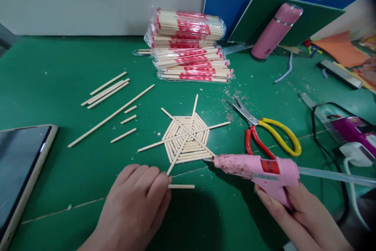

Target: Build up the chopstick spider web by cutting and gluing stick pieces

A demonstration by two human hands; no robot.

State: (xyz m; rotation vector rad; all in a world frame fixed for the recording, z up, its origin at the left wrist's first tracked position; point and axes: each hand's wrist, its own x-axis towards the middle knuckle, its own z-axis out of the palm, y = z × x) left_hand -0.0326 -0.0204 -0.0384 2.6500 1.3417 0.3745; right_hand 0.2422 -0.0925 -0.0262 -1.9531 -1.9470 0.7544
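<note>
A web of wooden sticks [188, 135] lies flat on the green table, its crossed spokes filled in with rings of short pieces. My left hand [138, 200] is closed, and a short wooden stick [182, 186] pokes out from its fingers to the right. The lower-left spoke of the web ends at those same fingers; whether they grip it too is hidden. In my right hand [305, 212] is a pink glue gun [258, 168], with a clear glue stick [335, 175] running out of its back. Its nozzle tip [208, 160] is at the web's lower-right edge, beside the end of a spoke.
Cut sticks [108, 91] and one long stick [111, 116] lie to the left, near a tablet [20, 165]. Red-and-yellow scissors [258, 123] rest right of the web. Behind are plastic-wrapped stick bundles [190, 47] and a pink bottle [277, 29]. Cables [349, 165] run along the right.
</note>
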